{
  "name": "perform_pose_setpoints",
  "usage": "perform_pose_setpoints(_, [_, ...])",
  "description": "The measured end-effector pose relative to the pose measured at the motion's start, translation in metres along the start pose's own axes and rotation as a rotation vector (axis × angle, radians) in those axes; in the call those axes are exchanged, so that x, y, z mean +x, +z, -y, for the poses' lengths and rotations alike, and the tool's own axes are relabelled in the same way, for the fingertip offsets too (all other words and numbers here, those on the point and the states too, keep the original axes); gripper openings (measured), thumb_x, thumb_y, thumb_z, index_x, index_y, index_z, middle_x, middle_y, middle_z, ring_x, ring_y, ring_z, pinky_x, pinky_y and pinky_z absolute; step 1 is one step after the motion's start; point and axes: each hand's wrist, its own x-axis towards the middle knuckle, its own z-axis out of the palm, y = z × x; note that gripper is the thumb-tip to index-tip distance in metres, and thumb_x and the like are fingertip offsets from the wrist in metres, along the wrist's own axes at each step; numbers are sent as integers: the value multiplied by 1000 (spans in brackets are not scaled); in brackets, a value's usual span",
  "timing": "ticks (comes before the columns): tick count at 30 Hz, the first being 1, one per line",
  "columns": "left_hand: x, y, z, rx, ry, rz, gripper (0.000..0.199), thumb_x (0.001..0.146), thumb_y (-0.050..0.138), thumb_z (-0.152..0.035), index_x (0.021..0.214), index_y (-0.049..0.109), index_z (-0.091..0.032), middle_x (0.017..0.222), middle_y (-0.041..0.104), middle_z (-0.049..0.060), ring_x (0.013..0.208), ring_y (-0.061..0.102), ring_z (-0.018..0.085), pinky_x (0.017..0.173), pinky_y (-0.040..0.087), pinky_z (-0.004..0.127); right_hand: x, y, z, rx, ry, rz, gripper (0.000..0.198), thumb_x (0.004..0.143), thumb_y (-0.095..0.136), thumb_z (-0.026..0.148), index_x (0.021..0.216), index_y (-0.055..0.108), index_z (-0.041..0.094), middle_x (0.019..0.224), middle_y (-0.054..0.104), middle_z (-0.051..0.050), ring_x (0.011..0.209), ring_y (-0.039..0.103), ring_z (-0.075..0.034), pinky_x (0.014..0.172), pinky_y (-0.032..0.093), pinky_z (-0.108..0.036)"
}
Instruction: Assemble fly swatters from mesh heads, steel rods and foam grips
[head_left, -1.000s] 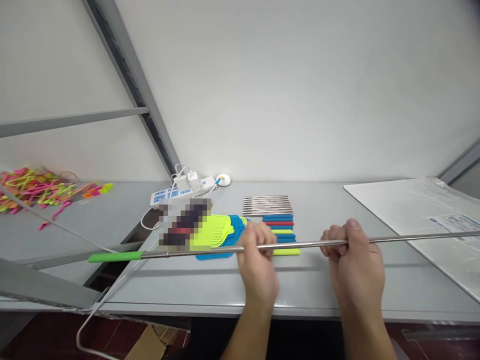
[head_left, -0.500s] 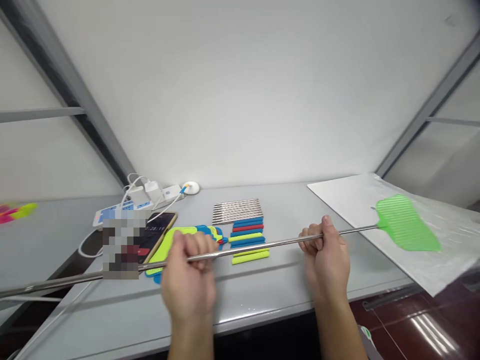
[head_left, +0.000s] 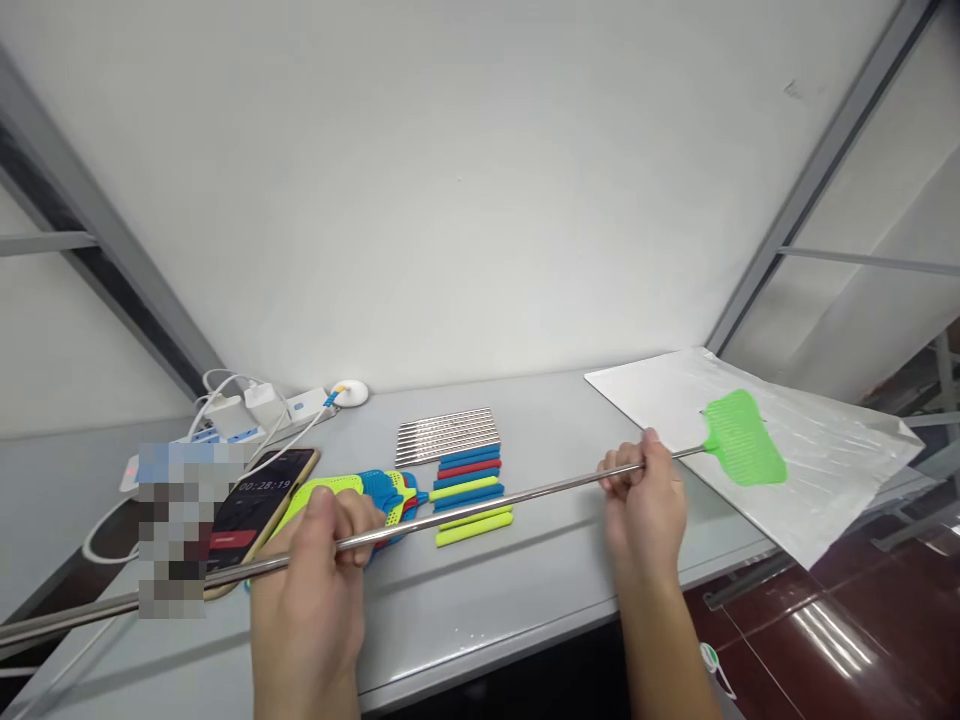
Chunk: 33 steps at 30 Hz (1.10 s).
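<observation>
A fly swatter with a long metal rod and a green slatted head spans the view, held above the table. My left hand is closed around the rod at left. Closer to the head, my right hand grips the same rod with its thumb along it. The rod's far left end runs out of view. Behind my left hand lie yellow, blue and red swatter heads, partly covered. Beside them are blue, red and yellow handle tubes in a row, and several metal rods side by side.
A phone showing a timer lies at left, partly hidden by a blurred patch. Behind it stand a power strip with white chargers and cables, and a white round device. A white plastic-wrapped sheet overhangs the table's right edge.
My left hand has moved left along or with the rod, so the hands are farther apart. The green head sits farther left in view. The camera view has turned slightly right.
</observation>
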Motion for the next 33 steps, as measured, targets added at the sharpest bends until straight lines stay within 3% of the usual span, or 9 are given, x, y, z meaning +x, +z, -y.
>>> perform_pose_setpoints(6, [7, -26, -21, -78, 50, -92, 49, 84, 52, -40, 45, 31, -18, 41, 23, -3, 43, 25, 11, 47, 29, 28, 29, -32, 16, 25, -197, -287, 41, 89, 52, 32, 57, 27, 23, 50, 22, 10, 42, 22, -8, 42, 27, -24])
perform_pose_setpoints(10, [9, -42, -34, -131, 164, -251, 44, 82, 45, -37, 46, 29, -18, 41, 23, -3, 41, 25, 11, 46, 30, 28, 35, -39, 20, 94, -242, -404, 34, 85, 49, 27, 58, 30, 22, 53, 25, 8, 43, 23, -8, 42, 29, -24])
perform_pose_setpoints(14, [8, -40, -30, -193, 320, -352, 39, 86, 37, -28, 48, 32, -18, 44, 27, -3, 42, 25, 12, 47, 32, 28, 23, -23, 15, 113, -202, -350, 26, 85, 44, 29, 61, 44, 20, 55, 35, 6, 46, 36, -9, 48, 38, -25])
perform_pose_setpoints(18, [3, -23, -20, -295, 303, -377, 44, 94, 34, -29, 52, 32, -17, 48, 28, -4, 45, 26, 11, 49, 31, 26, 1, 2, 6, 167, -22, -205, 24, 88, 37, 30, 73, 54, 21, 62, 48, 2, 59, 54, -14, 57, 46, -28])
perform_pose_setpoints(22, [-3, -4, -8, -358, 341, -393, 48, 100, 32, -35, 55, 31, -18, 48, 27, -5, 46, 25, 11, 51, 31, 26, -23, 24, -1, 219, 27, -203, 20, 90, 39, 29, 76, 52, 23, 62, 50, 4, 61, 56, -13, 64, 49, -29])
perform_pose_setpoints(25, [-10, 18, 9, -423, 279, -388, 47, 100, 36, -38, 57, 33, -18, 50, 29, -5, 47, 27, 11, 52, 31, 25, -54, 43, -10, 238, 82, -142, 22, 94, 39, 30, 79, 54, 24, 64, 54, 4, 63, 59, -13, 69, 51, -30])
perform_pose_setpoints(29, [-28, 53, 38, -524, 44, -295, 43, 99, 41, -40, 61, 37, -19, 53, 34, -4, 50, 33, 11, 53, 33, 25, -95, 65, -23, 250, 181, 41, 29, 98, 36, 39, 81, 56, 25, 71, 64, 1, 74, 66, -17, 74, 53, -36])
perform_pose_setpoints(33, [-39, 64, 49, -519, -201, -177, 39, 97, 45, -37, 63, 43, -19, 61, 43, -2, 58, 41, 11, 57, 38, 25, -89, 62, -25, 194, 182, 155, 33, 98, 37, 38, 79, 59, 23, 69, 64, 1, 74, 67, -18, 76, 53, -36])
